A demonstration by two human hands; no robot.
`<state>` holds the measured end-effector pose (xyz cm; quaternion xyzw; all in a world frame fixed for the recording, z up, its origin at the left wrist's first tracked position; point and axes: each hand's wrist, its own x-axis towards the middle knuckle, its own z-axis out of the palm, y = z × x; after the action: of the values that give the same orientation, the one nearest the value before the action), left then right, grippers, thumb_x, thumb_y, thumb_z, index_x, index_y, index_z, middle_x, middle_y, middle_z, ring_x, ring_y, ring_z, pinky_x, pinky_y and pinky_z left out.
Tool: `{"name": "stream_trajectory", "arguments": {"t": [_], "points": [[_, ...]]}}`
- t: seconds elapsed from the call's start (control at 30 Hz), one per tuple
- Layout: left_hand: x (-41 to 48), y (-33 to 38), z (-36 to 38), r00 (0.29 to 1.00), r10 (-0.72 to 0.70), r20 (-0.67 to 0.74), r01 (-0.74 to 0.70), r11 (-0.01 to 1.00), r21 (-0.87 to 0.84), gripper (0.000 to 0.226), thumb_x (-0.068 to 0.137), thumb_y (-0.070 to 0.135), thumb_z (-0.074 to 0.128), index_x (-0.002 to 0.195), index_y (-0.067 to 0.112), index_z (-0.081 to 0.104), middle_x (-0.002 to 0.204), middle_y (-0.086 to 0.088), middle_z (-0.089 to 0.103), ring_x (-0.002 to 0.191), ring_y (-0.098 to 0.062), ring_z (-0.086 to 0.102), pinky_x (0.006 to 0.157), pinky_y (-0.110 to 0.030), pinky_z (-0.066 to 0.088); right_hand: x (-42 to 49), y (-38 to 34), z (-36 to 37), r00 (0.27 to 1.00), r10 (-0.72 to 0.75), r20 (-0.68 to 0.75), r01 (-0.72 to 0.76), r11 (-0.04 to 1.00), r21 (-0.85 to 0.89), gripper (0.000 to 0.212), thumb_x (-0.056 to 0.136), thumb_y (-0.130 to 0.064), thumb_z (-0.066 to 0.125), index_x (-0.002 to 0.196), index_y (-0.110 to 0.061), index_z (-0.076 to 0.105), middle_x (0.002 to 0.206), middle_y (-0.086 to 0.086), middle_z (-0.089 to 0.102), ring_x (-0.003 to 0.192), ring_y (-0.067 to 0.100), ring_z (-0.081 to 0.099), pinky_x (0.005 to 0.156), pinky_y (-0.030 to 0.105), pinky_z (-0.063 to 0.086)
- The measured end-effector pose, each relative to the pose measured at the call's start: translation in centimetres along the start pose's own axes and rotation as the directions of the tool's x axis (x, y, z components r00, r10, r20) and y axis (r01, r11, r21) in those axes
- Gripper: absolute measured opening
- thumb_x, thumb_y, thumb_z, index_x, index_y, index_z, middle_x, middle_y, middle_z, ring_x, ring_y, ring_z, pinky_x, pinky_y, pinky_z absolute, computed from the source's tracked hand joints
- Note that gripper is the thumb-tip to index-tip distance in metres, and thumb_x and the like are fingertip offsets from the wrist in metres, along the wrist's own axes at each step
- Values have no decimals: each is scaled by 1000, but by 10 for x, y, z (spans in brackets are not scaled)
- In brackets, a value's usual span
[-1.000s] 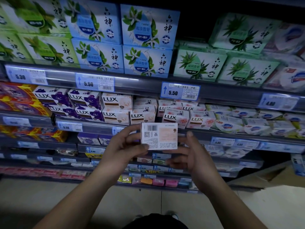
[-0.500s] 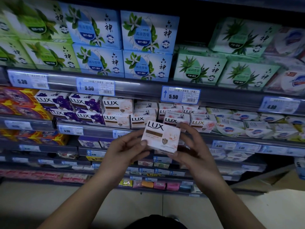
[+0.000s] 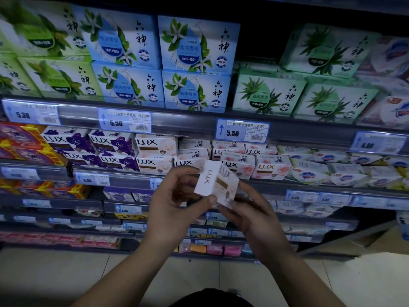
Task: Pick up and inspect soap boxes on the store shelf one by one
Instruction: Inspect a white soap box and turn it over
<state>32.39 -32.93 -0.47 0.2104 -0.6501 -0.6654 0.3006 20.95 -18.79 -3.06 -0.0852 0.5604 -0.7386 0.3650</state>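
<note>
**Two hands on one white Lux box**

Both hands hold a single white soap box (image 3: 218,185) in the air, just in front of the front edge of the second shelf (image 3: 124,177), near its middle. The box is tilted, with one narrow end marked LUX facing the camera and its broad printed face turned to the right. The left hand (image 3: 174,209) pinches it, thumb pressed at the lower corner and fingers curled round the upper left side. The right hand (image 3: 254,216) grips it from below and behind, fingers curled against the lower right edge. Behind the box, more Lux boxes (image 3: 156,145) stand in rows along that shelf. Blue boxes (image 3: 197,43) are stacked on the shelf above, over a 5.50 price tag (image 3: 242,133).
</note>
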Motion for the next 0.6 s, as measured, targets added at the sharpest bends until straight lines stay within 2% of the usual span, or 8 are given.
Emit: {"name": "stream_trajectory", "arguments": {"t": [0.1,0.17,0.23,0.27,0.37,0.43,0.5,0.6], "points": [[4,-10,-7,999,-39,-16,39,999,28,37,86,-2,73,115,20,70,109,1,76,94,-21,74,82,-39,62,0,-4,-1,992,-112,-59,104,987,-119,37,94,4,60,122,-20,66,113,5,77,109,21,73,84,30,60],[4,-17,-9,998,-51,-38,53,996,72,37,90,-2,69,119,21,70,115,5,75,105,-13,71,88,-30,60,2,-6,1,970,-227,-92,196,945,-261,32,93,3,64,118,-16,67,111,2,78,108,18,72,84,30,61],[5,-20,-8,997,-39,-66,48,991,127,37,91,4,70,122,25,69,121,8,71,114,-5,65,88,-19,56,5,-9,4,945,-318,-76,271,893,-360,31,93,0,65,121,-15,67,115,-2,77,112,13,70,92,34,58],[7,-21,-7,996,-38,-76,49,989,139,36,92,7,69,122,28,69,124,8,68,115,-3,64,87,-15,53,7,-11,8,938,-341,-55,294,870,-395,33,95,-2,64,125,-17,67,119,-4,75,115,9,68,94,32,57],[18,-23,-3,994,-61,-90,74,985,156,40,96,11,65,130,31,63,123,7,65,112,1,62,86,-10,51,16,-19,20,935,-354,-12,301,812,-499,44,99,-5,58,137,-27,60,129,-8,63,114,-9,59,87,9,49],[27,-22,0,991,-64,-113,82,983,165,45,96,9,63,136,29,59,123,6,64,110,3,62,88,-9,51,25,-23,26,941,-339,4,288,794,-535,48,99,-5,57,140,-31,56,132,-9,58,111,-15,56,85,1,45],[37,-20,1,990,-57,-132,78,983,165,48,97,8,62,141,26,56,123,8,65,108,8,62,89,-8,50,37,-27,30,947,-321,15,276,790,-548,49,99,-9,57,142,-33,54,137,-11,58,117,-11,56,91,5,46],[46,-20,2,992,-57,-112,79,976,202,52,97,8,60,146,26,51,125,16,65,108,11,61,95,-14,51,48,-32,33,966,-259,12,219,792,-569,51,100,-15,58,146,-34,48,138,-19,55,122,-5,53,105,20,43]]}}
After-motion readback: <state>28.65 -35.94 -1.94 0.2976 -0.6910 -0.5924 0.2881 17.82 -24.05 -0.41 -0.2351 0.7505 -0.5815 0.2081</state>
